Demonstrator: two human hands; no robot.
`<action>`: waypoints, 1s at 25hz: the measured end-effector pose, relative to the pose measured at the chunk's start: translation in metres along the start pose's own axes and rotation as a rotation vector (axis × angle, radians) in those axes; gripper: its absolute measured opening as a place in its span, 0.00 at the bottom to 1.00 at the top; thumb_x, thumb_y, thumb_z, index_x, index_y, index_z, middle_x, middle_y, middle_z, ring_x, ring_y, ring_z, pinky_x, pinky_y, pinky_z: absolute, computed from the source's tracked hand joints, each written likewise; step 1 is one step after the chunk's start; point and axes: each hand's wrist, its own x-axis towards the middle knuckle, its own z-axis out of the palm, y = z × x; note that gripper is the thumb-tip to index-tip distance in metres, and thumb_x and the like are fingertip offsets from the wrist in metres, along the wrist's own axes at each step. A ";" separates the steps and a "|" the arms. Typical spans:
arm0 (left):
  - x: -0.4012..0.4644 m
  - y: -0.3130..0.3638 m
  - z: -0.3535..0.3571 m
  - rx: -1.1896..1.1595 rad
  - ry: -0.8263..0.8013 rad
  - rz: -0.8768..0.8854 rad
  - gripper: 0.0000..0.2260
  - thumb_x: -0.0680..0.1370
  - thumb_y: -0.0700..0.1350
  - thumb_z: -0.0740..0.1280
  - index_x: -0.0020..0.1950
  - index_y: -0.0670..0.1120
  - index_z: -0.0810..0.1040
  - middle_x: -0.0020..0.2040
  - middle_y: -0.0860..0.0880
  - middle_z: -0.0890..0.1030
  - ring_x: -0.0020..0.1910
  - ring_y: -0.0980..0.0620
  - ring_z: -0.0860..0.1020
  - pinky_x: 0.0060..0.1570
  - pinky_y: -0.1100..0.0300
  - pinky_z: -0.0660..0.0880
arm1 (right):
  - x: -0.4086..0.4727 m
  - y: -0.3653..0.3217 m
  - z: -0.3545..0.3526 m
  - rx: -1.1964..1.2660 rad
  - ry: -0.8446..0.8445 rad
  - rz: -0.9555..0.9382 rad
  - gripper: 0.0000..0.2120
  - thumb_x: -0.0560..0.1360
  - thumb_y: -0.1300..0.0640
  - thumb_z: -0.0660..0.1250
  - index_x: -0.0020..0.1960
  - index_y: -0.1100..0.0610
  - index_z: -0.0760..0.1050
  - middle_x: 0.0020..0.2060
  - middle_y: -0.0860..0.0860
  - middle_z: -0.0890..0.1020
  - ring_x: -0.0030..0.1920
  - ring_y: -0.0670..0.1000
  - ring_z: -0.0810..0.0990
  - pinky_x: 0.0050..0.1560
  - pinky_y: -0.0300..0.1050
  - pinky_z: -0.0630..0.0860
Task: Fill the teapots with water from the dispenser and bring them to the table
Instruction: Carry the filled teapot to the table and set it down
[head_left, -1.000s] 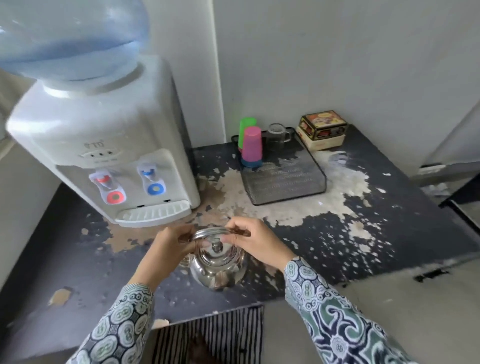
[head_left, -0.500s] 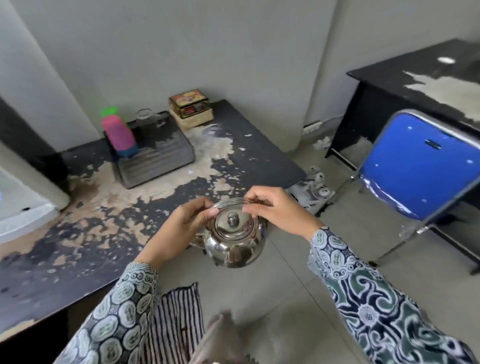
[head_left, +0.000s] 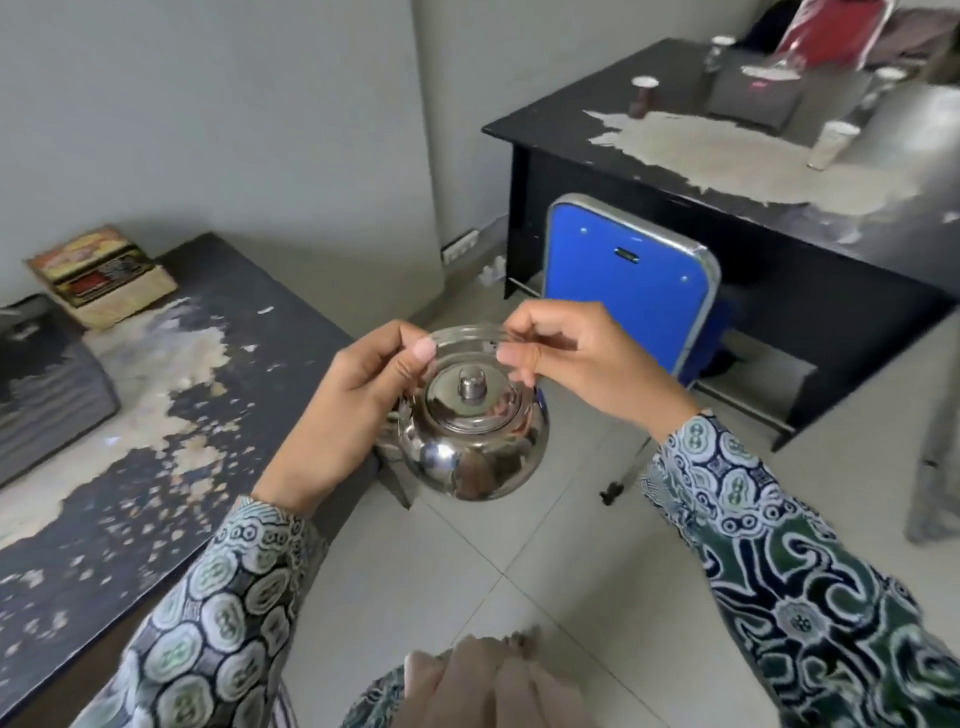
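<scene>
Head view, teapot (head_left: 470, 447) hanging beneath both hands' grip, left hand (head_left: 345, 415), right hand (head_left: 582, 358)

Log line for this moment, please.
carrying | both hands, left hand, right hand, hold round steel teapot by handle | lid on | above floor, black table ahead

grey walls (head_left: 208, 104), tiled floor (head_left: 519, 561) (pale), blue chair (head_left: 623, 280)

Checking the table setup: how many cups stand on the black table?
4, possibly more hidden: a dark cup at the left, a cup at the front, and cups either side of the dark box.
</scene>
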 end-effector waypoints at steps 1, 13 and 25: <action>0.018 0.006 0.018 -0.013 -0.008 0.000 0.11 0.77 0.48 0.61 0.36 0.47 0.71 0.30 0.59 0.73 0.33 0.63 0.70 0.38 0.73 0.68 | -0.001 0.006 -0.023 0.011 0.029 0.004 0.06 0.74 0.59 0.66 0.38 0.56 0.74 0.28 0.48 0.75 0.35 0.52 0.76 0.48 0.53 0.77; 0.190 0.042 0.237 -0.056 -0.008 -0.041 0.15 0.75 0.53 0.57 0.35 0.44 0.68 0.29 0.55 0.66 0.31 0.59 0.65 0.32 0.72 0.65 | -0.033 0.097 -0.264 0.037 0.182 0.060 0.08 0.73 0.61 0.68 0.38 0.64 0.74 0.31 0.58 0.75 0.31 0.47 0.74 0.39 0.38 0.73; 0.371 0.050 0.465 -0.177 0.085 -0.116 0.24 0.77 0.55 0.58 0.39 0.31 0.68 0.38 0.41 0.70 0.37 0.45 0.67 0.45 0.48 0.66 | -0.052 0.185 -0.515 -0.016 0.098 0.122 0.09 0.76 0.57 0.65 0.40 0.63 0.75 0.31 0.56 0.79 0.34 0.47 0.76 0.44 0.40 0.73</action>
